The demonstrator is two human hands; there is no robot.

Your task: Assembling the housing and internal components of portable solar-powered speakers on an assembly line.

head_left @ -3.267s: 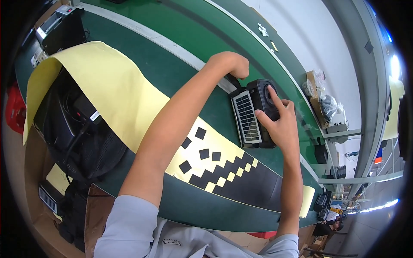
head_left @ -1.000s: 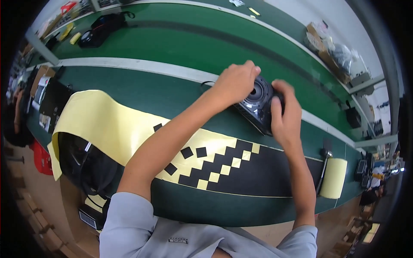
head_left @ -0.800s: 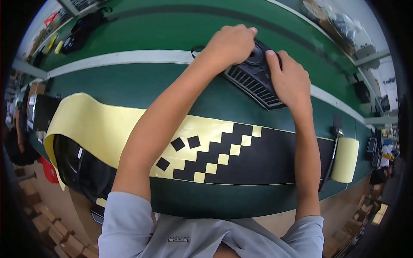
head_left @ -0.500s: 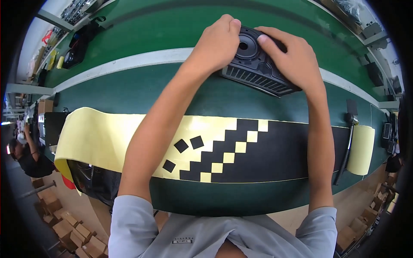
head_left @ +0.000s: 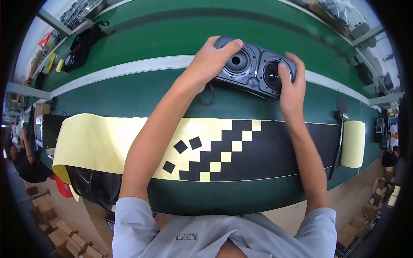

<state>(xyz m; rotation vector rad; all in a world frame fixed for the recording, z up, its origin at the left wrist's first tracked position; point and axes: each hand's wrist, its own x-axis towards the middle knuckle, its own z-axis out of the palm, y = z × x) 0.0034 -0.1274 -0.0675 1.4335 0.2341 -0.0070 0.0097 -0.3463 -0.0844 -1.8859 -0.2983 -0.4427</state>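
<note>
- Left hand [head_left: 208,61] was found clamped on a black speaker's [head_left: 254,71] left end.
- Right hand [head_left: 294,88] was clamped on its right end.
- Yellow sheet [head_left: 107,138] was seen nearer.

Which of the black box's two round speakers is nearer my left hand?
The larger left speaker, beside your left hand; the smaller, glossy-centred right speaker sits by your right hand.

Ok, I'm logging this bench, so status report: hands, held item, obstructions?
Left bare hand, right bare hand gripping opposite ends of black rectangular two-speaker box. Round speakers showing. Yellow paper strip with black squares on near side, not blocking.
</note>
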